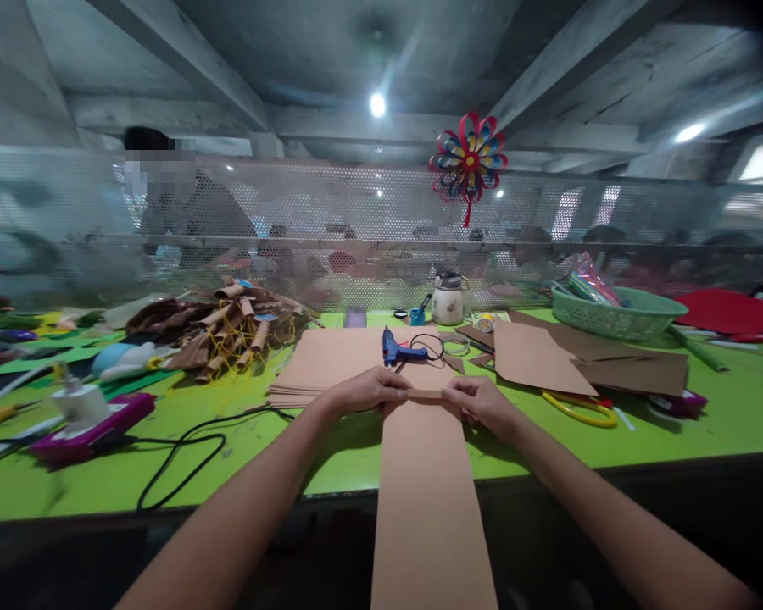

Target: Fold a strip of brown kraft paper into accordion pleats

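Observation:
A long strip of brown kraft paper [429,500] runs from the table down over its front edge toward me. Its far end has a narrow fold across it. My left hand [375,388] pinches the left corner of that fold between thumb and fingers. At the right corner, my right hand [483,398] pinches the paper the same way. Just beyond the fold, a blue hot glue gun [402,349] lies on a stack of brown paper sheets [318,364].
Rolled brown paper pieces with yellow string [245,326] are piled at left, near a purple power strip [95,428] with a black cable. A white jar [447,301], green basket [620,313] and loose sheets [537,354] lie beyond. A perforated screen [331,203] closes the back.

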`<state>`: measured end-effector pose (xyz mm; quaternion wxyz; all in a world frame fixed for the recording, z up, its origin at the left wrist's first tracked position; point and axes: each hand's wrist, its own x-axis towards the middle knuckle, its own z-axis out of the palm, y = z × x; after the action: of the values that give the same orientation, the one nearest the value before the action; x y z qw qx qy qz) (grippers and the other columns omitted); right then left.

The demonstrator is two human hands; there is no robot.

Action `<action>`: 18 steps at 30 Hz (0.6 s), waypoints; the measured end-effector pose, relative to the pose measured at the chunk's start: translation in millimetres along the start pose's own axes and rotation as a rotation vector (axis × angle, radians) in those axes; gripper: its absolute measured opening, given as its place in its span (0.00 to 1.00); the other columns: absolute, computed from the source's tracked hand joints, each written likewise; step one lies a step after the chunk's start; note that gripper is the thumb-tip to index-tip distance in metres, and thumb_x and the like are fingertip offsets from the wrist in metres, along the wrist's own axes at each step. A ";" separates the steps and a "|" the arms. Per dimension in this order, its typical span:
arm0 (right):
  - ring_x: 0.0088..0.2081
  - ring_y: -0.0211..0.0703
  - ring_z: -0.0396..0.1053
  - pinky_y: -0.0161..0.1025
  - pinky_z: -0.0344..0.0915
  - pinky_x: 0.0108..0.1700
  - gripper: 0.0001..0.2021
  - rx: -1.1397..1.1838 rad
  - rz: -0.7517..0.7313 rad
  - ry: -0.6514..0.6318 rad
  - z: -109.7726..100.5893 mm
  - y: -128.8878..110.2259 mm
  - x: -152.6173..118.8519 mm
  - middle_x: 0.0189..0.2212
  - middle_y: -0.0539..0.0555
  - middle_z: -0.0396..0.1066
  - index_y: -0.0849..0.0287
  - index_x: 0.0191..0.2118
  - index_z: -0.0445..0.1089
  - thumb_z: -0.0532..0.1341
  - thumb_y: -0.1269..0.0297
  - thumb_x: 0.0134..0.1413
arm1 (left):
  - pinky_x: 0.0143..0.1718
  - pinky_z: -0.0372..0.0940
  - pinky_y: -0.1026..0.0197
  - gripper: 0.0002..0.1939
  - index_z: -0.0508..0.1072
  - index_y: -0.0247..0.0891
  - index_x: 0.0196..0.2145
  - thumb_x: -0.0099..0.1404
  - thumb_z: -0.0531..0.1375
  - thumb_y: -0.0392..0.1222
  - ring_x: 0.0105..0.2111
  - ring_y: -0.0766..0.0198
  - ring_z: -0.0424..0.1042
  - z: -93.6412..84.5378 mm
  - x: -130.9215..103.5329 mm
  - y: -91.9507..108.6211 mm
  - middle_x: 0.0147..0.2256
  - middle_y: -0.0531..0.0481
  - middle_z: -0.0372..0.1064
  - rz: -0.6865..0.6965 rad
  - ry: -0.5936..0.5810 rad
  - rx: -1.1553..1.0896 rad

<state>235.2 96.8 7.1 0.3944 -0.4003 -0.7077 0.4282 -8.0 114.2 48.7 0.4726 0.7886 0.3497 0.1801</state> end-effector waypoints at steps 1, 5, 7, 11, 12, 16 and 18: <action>0.14 0.30 0.52 0.31 0.47 0.17 0.19 0.001 -0.002 0.020 -0.6 0.5 0.0 0.13 0.44 0.57 0.62 0.26 0.67 0.61 0.48 0.52 | 0.22 0.51 0.66 0.22 0.75 0.29 0.37 0.58 0.61 0.53 0.19 0.71 0.55 -0.2 0.0 0.5 0.18 0.56 0.58 0.004 0.002 -0.022; 0.13 0.30 0.53 0.31 0.47 0.16 0.20 0.013 -0.014 0.098 -3.8 1.2 -1.3 0.12 0.44 0.56 0.60 0.22 0.64 0.62 0.48 0.50 | 0.21 0.52 0.66 0.20 0.70 0.31 0.26 0.57 0.61 0.55 0.18 0.71 0.56 -2.6 -2.1 3.5 0.18 0.55 0.60 0.010 0.047 -0.081; 0.13 0.31 0.53 0.31 0.47 0.16 0.20 0.037 -0.011 0.098 -5.0 0.1 -2.9 0.12 0.44 0.57 0.60 0.22 0.64 0.62 0.47 0.50 | 0.21 0.53 0.66 0.20 0.69 0.32 0.24 0.57 0.62 0.54 0.18 0.71 0.57 -3.7 -3.5 4.5 0.18 0.55 0.60 0.017 0.065 -0.116; 0.13 0.30 0.52 0.31 0.47 0.16 0.20 0.114 -0.011 0.065 -4.8 -2.6 -6.2 0.13 0.44 0.57 0.59 0.22 0.63 0.62 0.47 0.50 | 0.23 0.54 0.66 0.18 0.70 0.31 0.26 0.55 0.63 0.52 0.20 0.71 0.58 -4.9 -4.2 2.4 0.20 0.55 0.59 0.057 0.072 -0.187; 0.13 0.30 0.52 0.31 0.47 0.16 0.20 0.134 -0.013 0.062 -4.9 -2.9 -6.9 0.13 0.44 0.56 0.59 0.22 0.63 0.63 0.47 0.50 | 0.22 0.53 0.66 0.18 0.70 0.31 0.26 0.55 0.63 0.52 0.21 0.71 0.58 -5.4 -4.1 1.5 0.20 0.55 0.59 0.065 0.075 -0.197; 0.15 0.32 0.55 0.32 0.51 0.17 0.20 0.254 -0.030 0.010 -10.4 -6.5 -8.4 0.15 0.45 0.57 0.60 0.24 0.64 0.60 0.46 0.53 | 0.21 0.51 0.67 0.18 0.72 0.30 0.28 0.55 0.64 0.51 0.20 0.72 0.55 -7.5 -4.6 -0.9 0.20 0.56 0.57 0.098 0.098 -0.247; 0.18 0.34 0.60 0.33 0.57 0.20 0.20 0.353 -0.070 -0.002 -16.0 -13.1 -8.7 0.19 0.49 0.63 0.61 0.31 0.69 0.57 0.45 0.56 | 0.21 0.50 0.68 0.18 0.72 0.30 0.30 0.54 0.65 0.51 0.19 0.73 0.55 -6.8 -4.8 -1.2 0.20 0.57 0.57 0.097 0.107 -0.331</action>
<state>249.8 89.4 22.5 0.4725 -0.2995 -0.6354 0.5322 -15.9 115.4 51.2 0.5675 0.7053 0.3015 0.2994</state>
